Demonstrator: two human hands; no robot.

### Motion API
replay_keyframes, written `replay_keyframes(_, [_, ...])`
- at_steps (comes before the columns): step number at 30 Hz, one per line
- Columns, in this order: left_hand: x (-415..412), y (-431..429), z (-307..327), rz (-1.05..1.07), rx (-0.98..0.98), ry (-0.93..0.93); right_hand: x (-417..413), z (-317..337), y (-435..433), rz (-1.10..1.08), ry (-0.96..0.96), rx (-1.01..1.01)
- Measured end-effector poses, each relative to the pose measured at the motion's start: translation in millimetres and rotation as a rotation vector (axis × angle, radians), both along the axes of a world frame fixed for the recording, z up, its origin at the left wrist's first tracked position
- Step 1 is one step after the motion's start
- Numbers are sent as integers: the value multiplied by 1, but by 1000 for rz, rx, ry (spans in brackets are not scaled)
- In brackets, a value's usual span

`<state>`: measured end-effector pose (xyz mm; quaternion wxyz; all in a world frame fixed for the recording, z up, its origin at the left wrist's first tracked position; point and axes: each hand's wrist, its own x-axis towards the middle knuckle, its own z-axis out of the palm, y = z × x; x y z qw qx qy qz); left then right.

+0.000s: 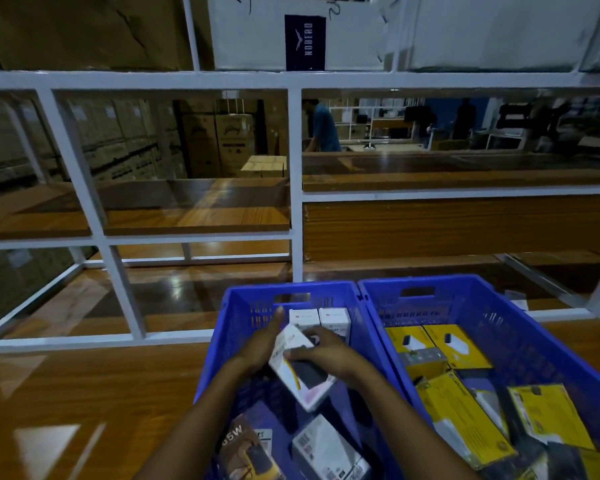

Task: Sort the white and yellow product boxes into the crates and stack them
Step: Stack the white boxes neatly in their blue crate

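Two blue perforated plastic crates sit side by side on the glossy wooden table [84, 393].

Left crate [238, 327]: two small white boxes [303, 318] stand upright at the far wall; another white carton [326, 448] lies at the near end.

Right crate [499, 327]: yellow product boxes [461, 410], lying loosely.

Both forearms reach forward over the left crate. Flat white box with black product print [307, 375] is held tilted above its floor.

Left hand [258, 344]: fingers nearly straight, laid along the box's left edge.

Right hand [328, 351]: fingers curled over the top face, thumb pinching the box.
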<state>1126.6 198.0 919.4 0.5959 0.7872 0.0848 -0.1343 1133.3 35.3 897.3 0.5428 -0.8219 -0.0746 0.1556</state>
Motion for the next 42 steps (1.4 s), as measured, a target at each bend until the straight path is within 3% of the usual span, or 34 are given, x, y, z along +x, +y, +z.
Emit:
replay_keyframes(5, [-1,-7,12,248,-325,-170,-3,9,6,-265,-18,326])
replay_keyframes(10, [-8,-11,2,64,-370,-323,-2,11,14,-446,-10,517])
replay_keyframes(16, [-5,-6,4,103,-384,-431,-11,18,16,-416,28,661])
replay_keyframes(21, [-1,-2,5,162,-410,-462,-16,25,18,-373,24,633])
replay_keyframes(25, [-1,1,4,179,-483,-395,-24,34,21,-361,-160,652])
replay_keyframes(29, [-2,1,5,149,-597,-185,-25,28,22,-455,-615,192])
replay_keyframes(33, [-2,-2,4,110,-649,-27,-34,24,34,-394,-839,-71])
replay_keyframes(38, [0,7,-5,287,-652,61,-45,18,50,-349,-958,-331])
replay_keyframes(42, [1,4,-3,291,-585,11,-43,16,49,-333,-885,-307])
